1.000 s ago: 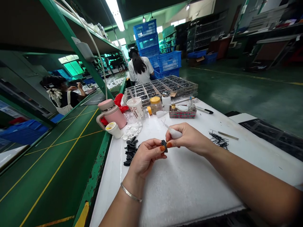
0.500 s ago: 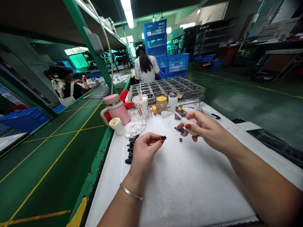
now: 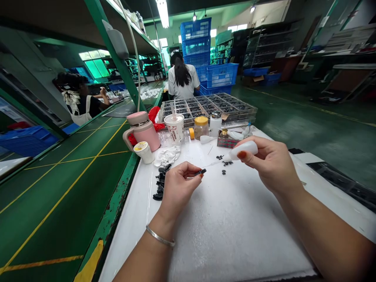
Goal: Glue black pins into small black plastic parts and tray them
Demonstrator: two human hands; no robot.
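Between the thumb and fingers of my left hand (image 3: 181, 184) is a small black plastic part (image 3: 202, 171), held above the white tabletop (image 3: 229, 227). My right hand (image 3: 266, 164) grips a white squeeze bottle (image 3: 245, 150), tilted so its thin nozzle points down and left. The nozzle tip is close to the black part; whether they touch I cannot tell. Several tiny black pieces (image 3: 224, 172) lie on the table beneath the bottle. Beside my left hand is a pile of larger black parts (image 3: 160, 184).
Along the back stand a pink mug (image 3: 143, 131), a lidded tub (image 3: 143, 152), a paper cup with straw (image 3: 174, 127), a yellow-lidded jar (image 3: 201, 127) and a white bottle (image 3: 215, 123). A divided tray (image 3: 205, 107) is behind them. The green conveyor belt (image 3: 64, 184) runs left; two people sit further off.
My right hand has turned the squeeze bottle from nozzle-up to nozzle-down, bringing its tip near the black part. My left hand keeps nearly the same place.
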